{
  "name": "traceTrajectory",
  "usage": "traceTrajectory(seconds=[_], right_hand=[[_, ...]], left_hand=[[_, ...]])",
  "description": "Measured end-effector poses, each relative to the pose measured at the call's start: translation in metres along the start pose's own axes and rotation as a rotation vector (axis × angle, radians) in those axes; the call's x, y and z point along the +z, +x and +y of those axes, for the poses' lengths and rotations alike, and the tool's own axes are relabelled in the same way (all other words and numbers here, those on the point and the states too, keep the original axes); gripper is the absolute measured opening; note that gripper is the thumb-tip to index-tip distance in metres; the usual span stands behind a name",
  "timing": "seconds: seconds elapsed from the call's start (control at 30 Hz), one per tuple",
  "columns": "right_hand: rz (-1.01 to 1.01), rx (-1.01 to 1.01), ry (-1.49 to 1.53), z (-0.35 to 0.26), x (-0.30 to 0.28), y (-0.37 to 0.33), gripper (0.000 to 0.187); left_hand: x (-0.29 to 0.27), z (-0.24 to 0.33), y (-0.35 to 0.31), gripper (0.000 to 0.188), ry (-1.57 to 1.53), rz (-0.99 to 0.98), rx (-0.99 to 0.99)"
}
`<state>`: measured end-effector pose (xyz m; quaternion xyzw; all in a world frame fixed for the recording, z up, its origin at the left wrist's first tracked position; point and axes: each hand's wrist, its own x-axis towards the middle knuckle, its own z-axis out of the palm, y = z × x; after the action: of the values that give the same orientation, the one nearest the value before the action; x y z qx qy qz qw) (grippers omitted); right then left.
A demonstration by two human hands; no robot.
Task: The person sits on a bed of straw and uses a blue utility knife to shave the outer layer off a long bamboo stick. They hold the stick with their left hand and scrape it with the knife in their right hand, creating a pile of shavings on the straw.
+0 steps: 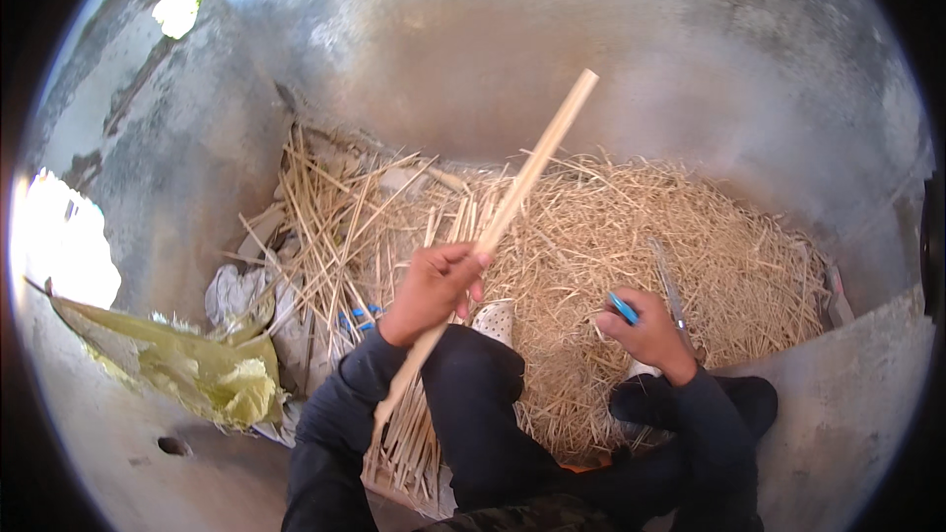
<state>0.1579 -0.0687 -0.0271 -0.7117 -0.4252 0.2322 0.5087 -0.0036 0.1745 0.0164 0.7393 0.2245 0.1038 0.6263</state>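
My left hand [434,286] is closed around a long, pale split bamboo strip [537,163]. The strip slants from beside my left forearm up to the far right, its upper end in the air. My right hand [650,330], lower and to the right, is closed on a blue-handled tool [623,307]; most of that tool is hidden in the fist. Just beyond this hand, a narrow metal blade [668,281] shows against the shavings. Whether it belongs to the blue handle, I cannot tell.
Curly shavings [611,227] cover the floor ahead. Loose thin sticks [335,207] are heaped at the left, and cut strips [414,448] lie by my left leg. A yellow-green sack [187,355] hangs near a bright wall opening. Concrete walls [512,59] stand around me.
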Motion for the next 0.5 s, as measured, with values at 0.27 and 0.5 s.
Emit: traceTrajectory(seconds=[0.27, 0.5], right_hand=[[0.357, 0.164, 0.590, 0.003, -0.002, 0.017, 0.031], [0.546, 0.141, 0.622, 0.007, -0.136, 0.022, 0.033]], left_hand=[[0.134, -0.019, -0.019, 0.032, -0.269, -0.363, -0.102], [0.158, -0.046, -0.074, 0.033, -0.389, -0.647, -0.322]])
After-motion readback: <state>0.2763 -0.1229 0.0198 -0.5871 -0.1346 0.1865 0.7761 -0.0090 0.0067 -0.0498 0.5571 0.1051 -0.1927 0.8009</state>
